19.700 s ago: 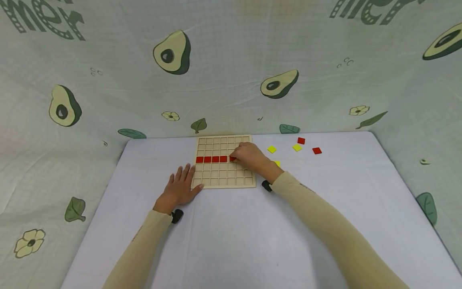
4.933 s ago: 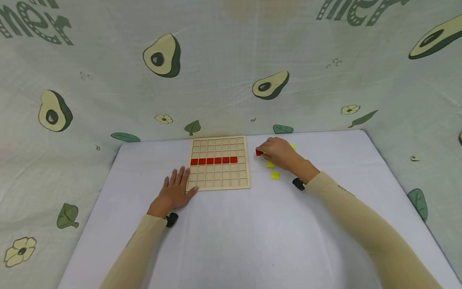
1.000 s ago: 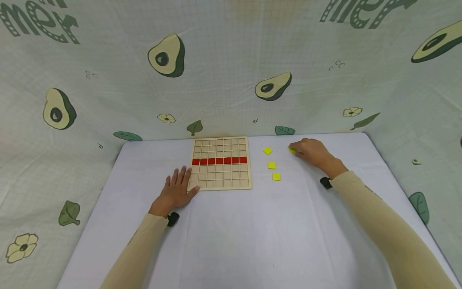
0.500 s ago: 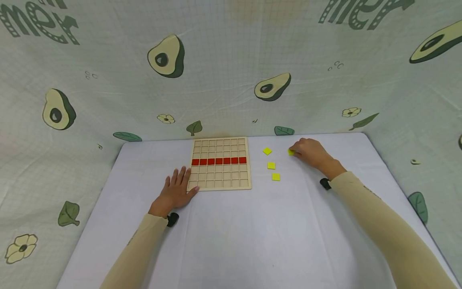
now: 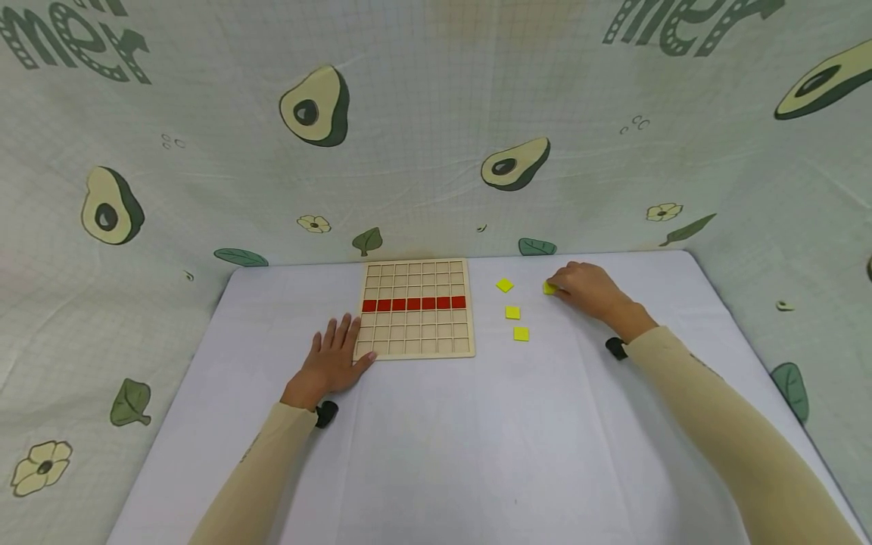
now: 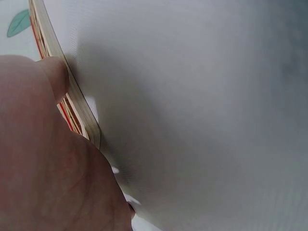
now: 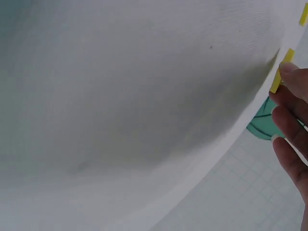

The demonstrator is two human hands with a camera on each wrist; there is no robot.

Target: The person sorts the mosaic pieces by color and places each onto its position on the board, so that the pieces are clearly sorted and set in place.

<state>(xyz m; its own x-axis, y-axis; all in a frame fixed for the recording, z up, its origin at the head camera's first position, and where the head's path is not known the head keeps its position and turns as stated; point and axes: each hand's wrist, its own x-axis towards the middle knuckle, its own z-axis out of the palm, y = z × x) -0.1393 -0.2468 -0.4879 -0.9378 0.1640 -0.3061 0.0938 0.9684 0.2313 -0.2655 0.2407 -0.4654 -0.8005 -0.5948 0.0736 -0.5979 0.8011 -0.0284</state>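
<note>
- From the person's head I am looking forward and down, framing from well back the white table, grid board, left hand, right hand and patterned cloth.
- On the left wrist feed I am peering from very close past the left hand, with the grid board's edge slanting beside it.
- On the right wrist feed I am facing low across the white table, the right hand showing at the right edge.
- Head and left wrist are sharing the left hand and grid board; head and right wrist, the right hand and its yellow tile.
</note>
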